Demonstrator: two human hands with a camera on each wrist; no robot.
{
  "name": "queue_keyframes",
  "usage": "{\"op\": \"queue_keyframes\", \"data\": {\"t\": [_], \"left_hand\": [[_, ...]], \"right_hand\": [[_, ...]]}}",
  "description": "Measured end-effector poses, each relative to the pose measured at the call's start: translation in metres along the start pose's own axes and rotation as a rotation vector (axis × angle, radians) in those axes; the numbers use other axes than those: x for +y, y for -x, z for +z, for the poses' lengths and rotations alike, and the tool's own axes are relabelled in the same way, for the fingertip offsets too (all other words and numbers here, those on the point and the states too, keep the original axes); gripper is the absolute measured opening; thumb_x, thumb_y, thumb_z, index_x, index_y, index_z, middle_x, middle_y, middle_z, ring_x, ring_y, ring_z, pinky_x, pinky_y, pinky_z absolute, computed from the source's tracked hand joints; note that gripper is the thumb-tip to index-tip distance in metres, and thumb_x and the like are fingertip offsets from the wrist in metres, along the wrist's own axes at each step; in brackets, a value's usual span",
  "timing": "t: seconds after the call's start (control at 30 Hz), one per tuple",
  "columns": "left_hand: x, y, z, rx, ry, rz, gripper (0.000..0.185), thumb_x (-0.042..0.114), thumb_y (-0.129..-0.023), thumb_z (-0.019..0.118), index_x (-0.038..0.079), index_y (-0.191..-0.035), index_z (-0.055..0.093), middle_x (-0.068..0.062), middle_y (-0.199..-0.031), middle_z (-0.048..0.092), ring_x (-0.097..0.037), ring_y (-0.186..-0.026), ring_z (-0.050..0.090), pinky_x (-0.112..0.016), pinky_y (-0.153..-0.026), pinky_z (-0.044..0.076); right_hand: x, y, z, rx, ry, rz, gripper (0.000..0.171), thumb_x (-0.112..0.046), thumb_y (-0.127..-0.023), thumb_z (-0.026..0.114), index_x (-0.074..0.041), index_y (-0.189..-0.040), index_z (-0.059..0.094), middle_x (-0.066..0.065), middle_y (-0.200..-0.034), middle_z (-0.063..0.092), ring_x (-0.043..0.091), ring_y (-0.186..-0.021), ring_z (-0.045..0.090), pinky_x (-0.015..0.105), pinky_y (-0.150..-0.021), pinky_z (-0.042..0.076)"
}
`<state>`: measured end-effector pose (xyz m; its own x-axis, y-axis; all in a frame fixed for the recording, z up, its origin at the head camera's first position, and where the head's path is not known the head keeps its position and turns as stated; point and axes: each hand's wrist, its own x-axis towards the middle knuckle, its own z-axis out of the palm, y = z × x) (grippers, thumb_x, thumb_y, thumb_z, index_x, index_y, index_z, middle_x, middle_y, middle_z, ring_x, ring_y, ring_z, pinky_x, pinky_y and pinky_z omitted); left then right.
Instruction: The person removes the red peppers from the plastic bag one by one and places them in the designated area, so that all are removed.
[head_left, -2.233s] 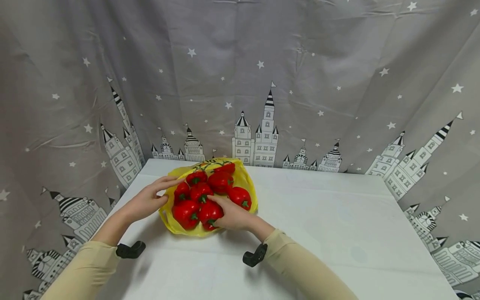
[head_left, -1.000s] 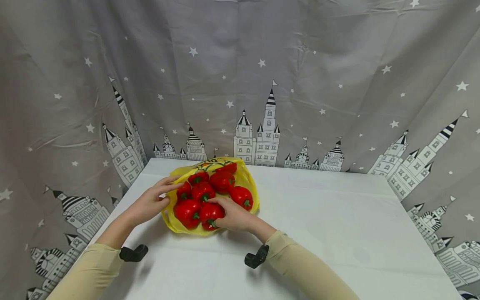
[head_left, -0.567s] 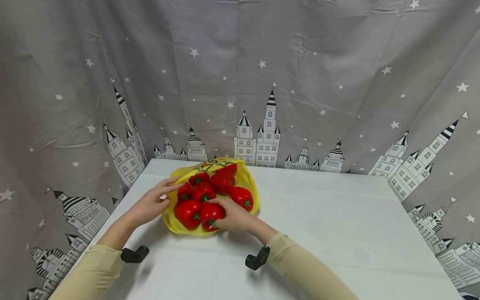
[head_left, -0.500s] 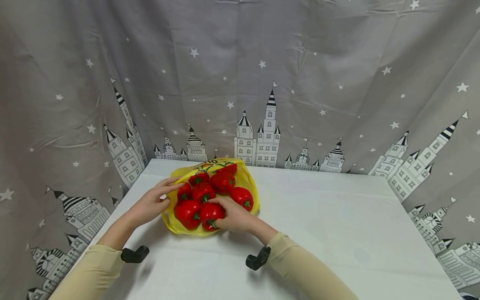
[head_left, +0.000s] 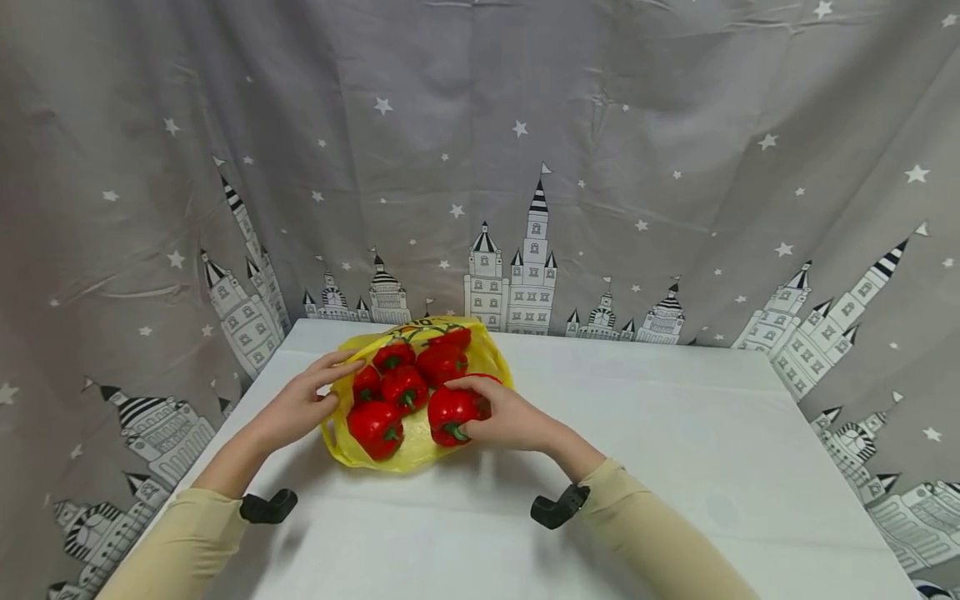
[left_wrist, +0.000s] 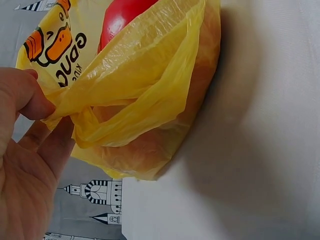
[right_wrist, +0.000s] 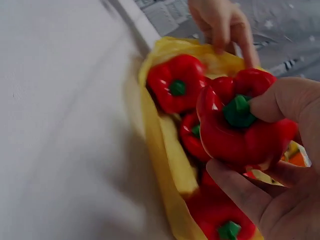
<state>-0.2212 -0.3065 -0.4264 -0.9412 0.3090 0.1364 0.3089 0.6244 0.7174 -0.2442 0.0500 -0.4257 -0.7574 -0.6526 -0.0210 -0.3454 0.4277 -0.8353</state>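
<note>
A makeshift recording set: a white table (head_left: 637,433) ringed by castle-printed grey curtain (head_left: 525,167).

The right hand (head_left: 510,417) covers the pepper behind the lifted red pepper (head_left: 452,412), the yellow bag (left_wrist: 150,95) hides all but one pepper's top in the left wrist view, its printed lettering is cut off, and the right wrist view is motion-blurred.

White table (head_left: 675,467), grey curtain with stars and castles (head_left: 525,167) hanging behind it
</note>
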Motion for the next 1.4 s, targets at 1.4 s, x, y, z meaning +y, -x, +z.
{"op": "queue_keyframes", "data": {"t": [1.4], "left_hand": [[0.001, 0.000, 0.000, -0.004, -0.005, -0.040, 0.056, -0.007, -0.094, 0.050, 0.004, -0.149, 0.053, -0.014, -0.164, 0.028, -0.047, -0.149, 0.022, -0.066, -0.108, 0.038]], "right_hand": [[0.132, 0.050, -0.153, 0.200, -0.245, 0.195, 0.064, -0.001, -0.091, 0.065, -0.017, -0.150, 0.049, 0.016, -0.152, 0.042, 0.041, -0.133, 0.048, 0.043, -0.091, 0.057]]}}
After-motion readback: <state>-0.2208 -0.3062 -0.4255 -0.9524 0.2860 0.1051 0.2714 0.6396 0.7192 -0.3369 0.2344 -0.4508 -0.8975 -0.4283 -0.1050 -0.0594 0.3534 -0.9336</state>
